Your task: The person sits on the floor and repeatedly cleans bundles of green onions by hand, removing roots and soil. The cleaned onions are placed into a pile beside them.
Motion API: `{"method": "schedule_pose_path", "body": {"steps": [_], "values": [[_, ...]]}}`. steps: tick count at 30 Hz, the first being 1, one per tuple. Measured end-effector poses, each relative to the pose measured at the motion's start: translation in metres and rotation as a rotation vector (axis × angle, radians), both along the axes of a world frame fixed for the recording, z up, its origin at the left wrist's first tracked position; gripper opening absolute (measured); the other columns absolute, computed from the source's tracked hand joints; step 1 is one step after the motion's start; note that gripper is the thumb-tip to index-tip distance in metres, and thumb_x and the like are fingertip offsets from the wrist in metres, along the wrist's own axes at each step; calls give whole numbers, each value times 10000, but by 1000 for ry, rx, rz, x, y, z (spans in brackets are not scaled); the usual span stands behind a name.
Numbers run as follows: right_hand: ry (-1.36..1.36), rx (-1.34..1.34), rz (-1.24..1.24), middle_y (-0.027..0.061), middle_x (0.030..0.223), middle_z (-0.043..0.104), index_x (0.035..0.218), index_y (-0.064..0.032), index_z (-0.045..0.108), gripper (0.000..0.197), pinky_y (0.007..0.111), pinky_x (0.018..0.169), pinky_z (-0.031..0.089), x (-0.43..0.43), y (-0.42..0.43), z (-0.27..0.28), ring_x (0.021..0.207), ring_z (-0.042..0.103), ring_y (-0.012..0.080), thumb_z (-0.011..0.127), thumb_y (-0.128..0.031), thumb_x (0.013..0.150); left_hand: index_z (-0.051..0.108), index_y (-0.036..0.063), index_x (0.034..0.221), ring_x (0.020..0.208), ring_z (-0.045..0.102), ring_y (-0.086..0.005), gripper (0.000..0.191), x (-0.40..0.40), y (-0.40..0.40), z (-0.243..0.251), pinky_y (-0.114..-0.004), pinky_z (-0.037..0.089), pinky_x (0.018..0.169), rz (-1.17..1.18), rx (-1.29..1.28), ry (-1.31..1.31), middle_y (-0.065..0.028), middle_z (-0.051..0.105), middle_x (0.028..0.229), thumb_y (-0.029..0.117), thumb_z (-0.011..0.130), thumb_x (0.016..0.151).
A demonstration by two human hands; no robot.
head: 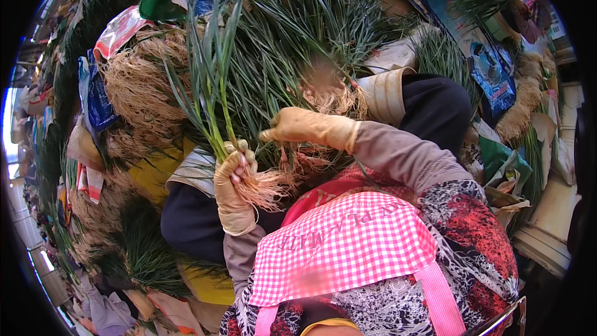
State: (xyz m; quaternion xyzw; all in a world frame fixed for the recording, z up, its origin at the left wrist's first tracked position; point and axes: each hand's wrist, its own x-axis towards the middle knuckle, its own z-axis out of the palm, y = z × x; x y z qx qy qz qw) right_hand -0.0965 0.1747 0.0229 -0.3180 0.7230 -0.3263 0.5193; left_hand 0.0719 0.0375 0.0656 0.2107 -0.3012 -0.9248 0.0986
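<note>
My left hand (pixel 237 172), in a pale rubber glove, is shut around a small bunch of bulb plants (pixel 219 121). Their long green leaves stand up above the fist, while pinkish bulbs and tangled pale roots (pixel 262 191) hang out to its right. A short way to the right is my right hand (pixel 303 126), gloved alike, its fingers curled and pointing left. Reddish bulbs and roots (pixel 310 161) show just below that hand; whether it grips any is hidden. Before me lies a large heap of the same leafy plants (pixel 284 56), with more bulbs and roots (pixel 336 95) at its near right edge.
Thick bundles with pale roots (pixel 144 79) are stacked at the left, among plastic sacks (pixel 100 98). A yellow sack (pixel 161 168) lies by my left knee. Blue printed sacks (pixel 489 74) and further root bundles (pixel 520 95) are at the right. A gingham apron (pixel 345 242) covers my lap.
</note>
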Motion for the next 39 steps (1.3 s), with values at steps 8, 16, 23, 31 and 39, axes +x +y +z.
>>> {"method": "schedule_pose_path", "body": {"steps": [8,16,23,31,39], "values": [[806,322,-145,216,1279,462,1239,90,441,749,374,950,395,-4,-6,-24,1180,444,349,561,-512,810,586,17,911,676,603,-123,140,-13,-8,-27,-200,519,584,1,-21,-112,-73,612,760,75,663,809],[458,-538,-121,161,990,599,1057,-8,597,411,364,847,454,58,2,-24,959,570,280,587,-345,820,565,22,1005,811,625,-179,209,-16,-12,-29,-293,563,681,8,-30,-64,-105,622,921,77,645,820],[511,254,-442,210,841,654,943,58,628,479,394,702,518,-54,-1,-46,789,648,317,634,-391,776,580,23,941,562,524,-73,147,-30,-4,-27,-201,514,667,-3,-45,-82,-171,630,949,41,649,811],[170,-136,-661,133,697,564,945,74,572,378,325,597,439,-90,0,-39,619,523,213,643,-194,688,520,47,1154,610,519,-90,365,-25,-5,-8,-184,491,588,54,5,35,-204,603,1037,29,641,811],[-79,-27,-591,68,736,566,984,50,557,223,251,546,467,-89,7,-55,619,577,152,609,-15,777,479,-22,1232,652,572,-92,443,-38,-2,-25,-183,495,594,-41,-56,-138,-59,598,788,94,633,834]]}}
